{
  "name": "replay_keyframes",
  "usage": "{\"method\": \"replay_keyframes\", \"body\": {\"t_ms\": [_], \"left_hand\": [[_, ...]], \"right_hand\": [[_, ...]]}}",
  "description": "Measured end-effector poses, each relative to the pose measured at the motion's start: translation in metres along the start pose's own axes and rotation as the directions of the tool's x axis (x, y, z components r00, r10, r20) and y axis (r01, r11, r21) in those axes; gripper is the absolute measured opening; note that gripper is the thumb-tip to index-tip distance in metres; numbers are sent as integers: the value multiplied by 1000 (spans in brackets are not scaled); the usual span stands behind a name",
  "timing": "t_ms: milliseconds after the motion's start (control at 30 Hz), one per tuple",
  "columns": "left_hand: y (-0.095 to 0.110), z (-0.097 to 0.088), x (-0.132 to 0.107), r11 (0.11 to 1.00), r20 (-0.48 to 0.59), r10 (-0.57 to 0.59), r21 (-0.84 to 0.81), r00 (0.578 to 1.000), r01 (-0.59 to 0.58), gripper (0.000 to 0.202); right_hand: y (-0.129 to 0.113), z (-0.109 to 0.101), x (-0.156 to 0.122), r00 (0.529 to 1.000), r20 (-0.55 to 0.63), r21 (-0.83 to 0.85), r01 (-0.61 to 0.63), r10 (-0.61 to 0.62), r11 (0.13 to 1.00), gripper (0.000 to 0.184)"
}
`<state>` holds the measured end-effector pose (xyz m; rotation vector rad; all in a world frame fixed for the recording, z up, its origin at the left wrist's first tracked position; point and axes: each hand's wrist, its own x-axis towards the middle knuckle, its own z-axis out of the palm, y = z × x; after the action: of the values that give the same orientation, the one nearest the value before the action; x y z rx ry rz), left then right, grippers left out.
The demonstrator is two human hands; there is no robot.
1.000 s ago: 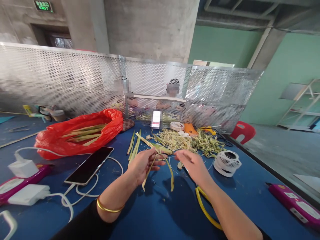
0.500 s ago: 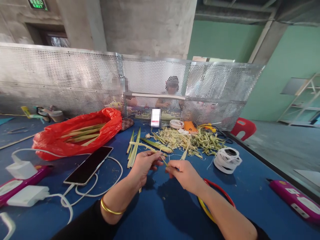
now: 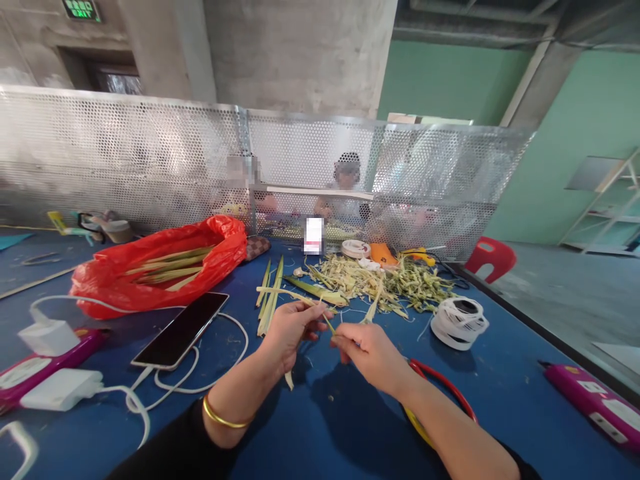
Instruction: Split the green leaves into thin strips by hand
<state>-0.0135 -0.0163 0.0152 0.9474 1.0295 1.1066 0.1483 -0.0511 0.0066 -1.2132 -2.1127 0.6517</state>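
Between my two hands runs a thin green leaf strip. My left hand has its fingers closed on the strip's upper end, and a gold bangle is on that wrist. The lower end is pinched in my right hand, thumb against forefinger. A pale strip end hangs below my left palm. Just beyond the hands, long green leaf pieces lie on the blue table. Past my right hand is a heap of shredded leaf pieces.
A red plastic bag of long leaves lies at the left, near a phone with white cables. At the right are a white roll and a purple power strip. Red-and-yellow handles lie under my right forearm. People sit behind a perforated metal screen.
Both hands stay almost in place, still holding the strip. More of the pale end shows below my left hand. The whole view has shifted slightly.
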Motion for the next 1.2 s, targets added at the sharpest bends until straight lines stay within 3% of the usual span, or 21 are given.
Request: {"method": "replay_keyframes", "body": {"t_ms": [200,400,767,967,1067,1200], "left_hand": [[13,0,-7,996,20,-71,-48,997,72,21],[7,6,-10,997,80,-73,-9,994,74,9],[-4,9,-11,983,61,68,165,996,-77,25],[3,9,-12,992,131,108,48,985,-115,32],[8,8,-11,996,151,33,-85,988,-20,33],[10,1,-8,944,252,-94,-285,963,167,27]], "right_hand": [[1,-6,3,992,-41,126,-116,122,985,32],[4,-8,6,977,-127,234,-141,174,962,24],[4,-6,7,948,-244,294,-127,203,947,21],[14,-14,8,878,-446,258,-58,172,964,21],[18,-19,8,850,-519,203,24,87,979,20],[18,-24,9,859,-512,163,90,6,983,18]]}}
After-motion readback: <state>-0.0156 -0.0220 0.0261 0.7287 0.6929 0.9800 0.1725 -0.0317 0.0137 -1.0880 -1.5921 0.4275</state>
